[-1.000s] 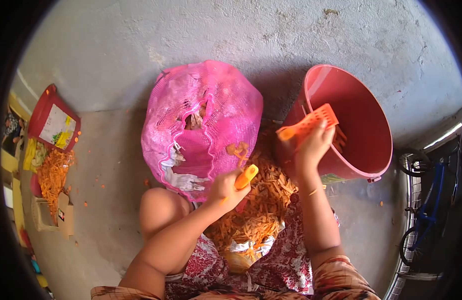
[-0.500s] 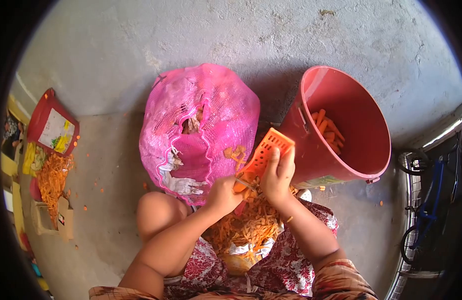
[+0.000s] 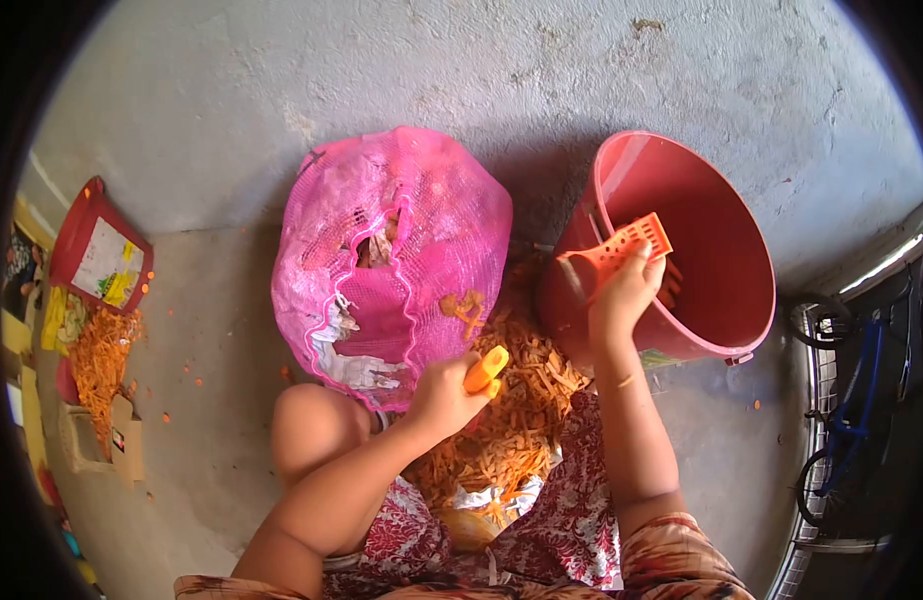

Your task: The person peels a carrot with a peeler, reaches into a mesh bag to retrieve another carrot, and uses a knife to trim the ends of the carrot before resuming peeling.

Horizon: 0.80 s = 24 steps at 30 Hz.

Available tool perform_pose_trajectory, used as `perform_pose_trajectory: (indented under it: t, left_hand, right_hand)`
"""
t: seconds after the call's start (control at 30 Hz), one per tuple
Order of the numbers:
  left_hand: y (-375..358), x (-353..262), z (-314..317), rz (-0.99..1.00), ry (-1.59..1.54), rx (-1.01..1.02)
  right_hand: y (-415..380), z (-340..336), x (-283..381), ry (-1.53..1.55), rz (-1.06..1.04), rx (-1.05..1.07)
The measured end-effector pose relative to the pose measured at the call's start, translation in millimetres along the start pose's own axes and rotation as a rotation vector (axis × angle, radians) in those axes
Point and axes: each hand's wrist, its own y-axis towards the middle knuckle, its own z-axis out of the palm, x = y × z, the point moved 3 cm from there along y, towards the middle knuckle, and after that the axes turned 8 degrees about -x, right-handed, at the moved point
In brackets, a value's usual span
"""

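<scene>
My left hand (image 3: 445,397) is closed round a bright yellow-orange piece (image 3: 488,370) that looks like carrot, above a heap of orange peelings (image 3: 527,385) between my legs. At the near rim of the large red bucket (image 3: 722,220), my right hand (image 3: 627,288) grips an orange perforated tool (image 3: 607,254). Its holed end points up and right over the bucket opening. Orange carrot pieces (image 3: 672,284) lie inside the bucket, partly hidden by this hand. A pink mesh sack (image 3: 452,190) stands left of the bucket, with peelings stuck to its side.
A grey wall (image 3: 432,60) rises behind the sack and bucket. On the far left, a smaller red bucket (image 3: 74,225) lies tilted beside shredded orange peelings (image 3: 104,365) and a cardboard piece (image 3: 128,440). A blue-framed bicycle (image 3: 862,400) is at the far right.
My hands have moved apart. My right hand went up and right to the bucket with the perforated tool, while my left hand stayed low near the peelings.
</scene>
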Motion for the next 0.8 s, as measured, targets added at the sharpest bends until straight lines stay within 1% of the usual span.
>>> perform_pose_trajectory:
  t: [0.03, 0.07, 0.17, 0.2, 0.23, 0.27, 0.3, 0.33, 0.37, 0.43, 0.47, 0.57, 0.67, 0.7, 0.73, 0.77, 0.8]
  left_hand:
    - [1, 0, 0, -0.025, 0.007, 0.002]
    - [2, 1, 1, -0.05, 0.015, 0.009]
    - [9, 10, -1, -0.227, -0.164, -0.007]
    - [10, 19, 1, -0.396, -0.43, -0.013]
    - [11, 22, 2, -0.431, -0.701, -0.069]
    - [15, 26, 1, -0.441, -0.86, -0.101]
    - [19, 29, -1, -0.448, -1.019, -0.133]
    - [21, 26, -5, -0.476, -1.032, -0.078]
    - [23, 27, -5, -0.498, -1.044, -0.103]
    - [25, 29, -2, -0.54, -1.073, -0.15]
    - [24, 37, 1, -0.543, -1.028, -0.169]
    - [26, 40, 5, -0.501, -1.027, -0.328]
    - [26, 40, 7, -0.47, -1.096, -0.307]
    - [28, 33, 6, -0.434, -1.043, -0.241]
    - [31, 23, 3, -0.396, -0.99, -0.176]
    - [32, 17, 3, -0.358, -0.936, -0.11]
    - [32, 26, 6, -0.338, -0.835, -0.019]
  right_hand:
    - [4, 1, -4, 0.225, 0.161, 0.002]
    - [-7, 1, -8, 0.341, 0.27, 0.075]
    - [-37, 1, -38, 0.297, 0.608, 0.289]
    - [-45, 3, -33, 0.204, 0.746, 0.329]
    - [-53, 4, -28, 0.109, 0.883, 0.371]
    - [-60, 3, -45, 0.091, 1.025, 0.416]
    - [-69, 0, -40, -0.053, 1.088, 0.482]
    - [-80, -4, -47, 0.012, 1.167, 0.492]
    - [-92, -7, -57, 0.079, 1.243, 0.501]
    - [-112, -13, -65, 0.082, 1.397, 0.489]
    - [-117, -18, -76, 0.042, 1.422, 0.535]
    - [-125, -23, -72, 0.068, 1.544, 0.519]
    - [-125, -19, -49, 0.191, 1.522, 0.635]
    - [-122, -15, -45, 0.245, 1.512, 0.667]
    - [-118, -13, -46, 0.289, 1.518, 0.652]
    - [-109, -12, -53, 0.277, 1.477, 0.623]
    - [-99, -13, -65, 0.265, 1.436, 0.593]
